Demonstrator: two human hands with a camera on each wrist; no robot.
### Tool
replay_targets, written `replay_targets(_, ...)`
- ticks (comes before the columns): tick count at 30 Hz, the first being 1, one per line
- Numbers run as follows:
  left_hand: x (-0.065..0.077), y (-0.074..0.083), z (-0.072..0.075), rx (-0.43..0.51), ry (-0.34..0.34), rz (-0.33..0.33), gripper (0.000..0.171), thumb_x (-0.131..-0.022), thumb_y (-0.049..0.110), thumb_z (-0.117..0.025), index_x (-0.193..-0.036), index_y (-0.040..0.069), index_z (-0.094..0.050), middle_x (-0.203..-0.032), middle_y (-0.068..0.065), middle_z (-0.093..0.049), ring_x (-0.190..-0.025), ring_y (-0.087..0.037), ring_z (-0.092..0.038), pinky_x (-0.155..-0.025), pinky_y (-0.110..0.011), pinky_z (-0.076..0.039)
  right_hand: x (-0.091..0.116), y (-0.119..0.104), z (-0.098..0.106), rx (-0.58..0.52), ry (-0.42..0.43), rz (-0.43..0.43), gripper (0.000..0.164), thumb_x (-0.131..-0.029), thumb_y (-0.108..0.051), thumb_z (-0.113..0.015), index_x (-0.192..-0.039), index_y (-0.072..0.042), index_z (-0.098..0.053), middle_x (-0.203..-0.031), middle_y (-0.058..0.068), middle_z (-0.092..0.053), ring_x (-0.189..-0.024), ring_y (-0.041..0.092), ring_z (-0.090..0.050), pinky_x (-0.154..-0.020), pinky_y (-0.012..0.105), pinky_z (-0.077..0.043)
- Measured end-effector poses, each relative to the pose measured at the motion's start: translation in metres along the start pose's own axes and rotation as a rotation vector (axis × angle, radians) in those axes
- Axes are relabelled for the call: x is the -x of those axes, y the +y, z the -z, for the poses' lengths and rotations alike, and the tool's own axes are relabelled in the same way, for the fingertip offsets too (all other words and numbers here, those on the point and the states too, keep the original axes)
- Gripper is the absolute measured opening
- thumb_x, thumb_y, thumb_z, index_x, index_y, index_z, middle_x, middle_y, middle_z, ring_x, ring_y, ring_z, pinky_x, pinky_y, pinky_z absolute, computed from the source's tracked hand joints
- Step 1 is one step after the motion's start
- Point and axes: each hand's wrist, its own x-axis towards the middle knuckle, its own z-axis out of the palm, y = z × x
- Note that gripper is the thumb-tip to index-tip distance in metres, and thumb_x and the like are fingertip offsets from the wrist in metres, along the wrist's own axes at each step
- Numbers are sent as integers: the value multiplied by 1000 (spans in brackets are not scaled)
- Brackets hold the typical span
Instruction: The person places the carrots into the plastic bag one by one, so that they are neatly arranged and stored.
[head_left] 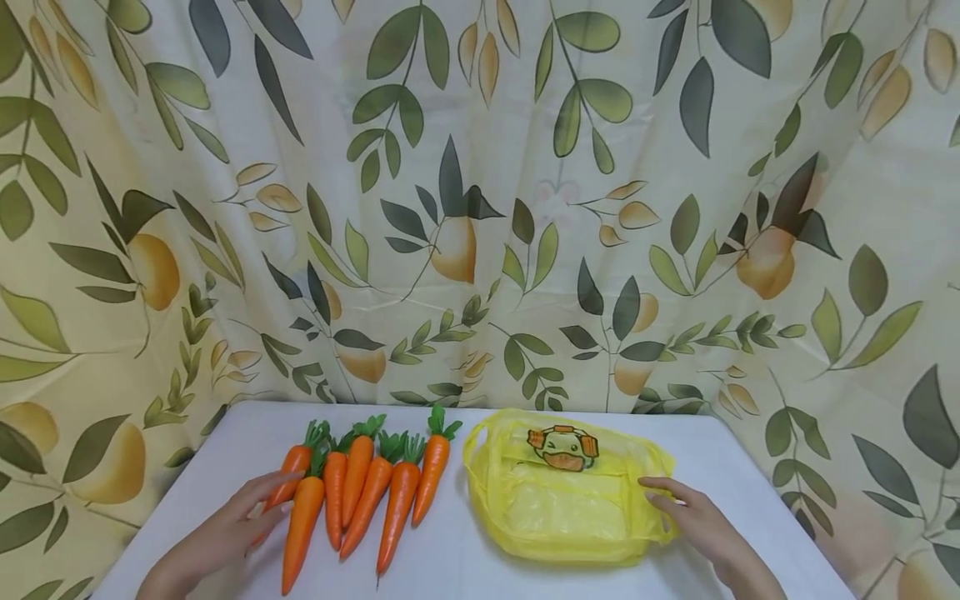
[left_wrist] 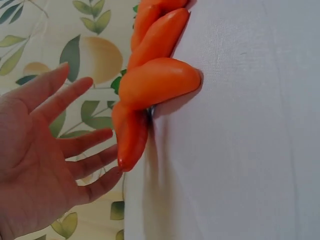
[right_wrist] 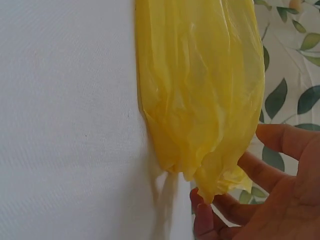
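Several orange carrots with green tops lie side by side on the left of the table in the head view; the nearest carrot [head_left: 303, 517] overlaps the leftmost carrot [head_left: 288, 477]. Beside them is my left hand [head_left: 232, 525], its fingertips right at the leftmost carrot. In the left wrist view this hand [left_wrist: 55, 145] has its fingers spread and extended, the palm holding nothing. A yellow plastic bag [head_left: 566, 517] with a cartoon duck face lies flat to the right. My right hand [head_left: 693, 517] has loosely bent fingers at the bag's gathered right end [right_wrist: 220, 175], the thumb apart from the other fingers.
A white-covered table [head_left: 442, 550] holds the carrots and the bag. A curtain [head_left: 480, 250] printed with leaves and fruit hangs behind the table's back edge and on both sides.
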Motion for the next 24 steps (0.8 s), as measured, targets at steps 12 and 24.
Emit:
replay_targets(12, -25, -6, 0, 6, 97, 87, 50, -105, 35, -62, -148, 10, -55, -154, -25, -35, -130, -45, -44, -96, -65, -45, -7, 4, 0, -23, 11, 12, 49, -108, -34, -53, -143, 1, -56, -153, 34, -37, -129, 43, -49, -92, 51, -51)
replay_targets(24, -40, -27, -2, 10, 149, 41, 48, -104, 17, -64, -150, 13, -54, -154, -25, -37, -122, -42, -48, -95, -55, -46, -6, 8, -1, -45, -19, 70, 46, -106, -32, -59, -144, -5, -59, -156, 30, -37, -140, 51, -32, -104, 69, -35)
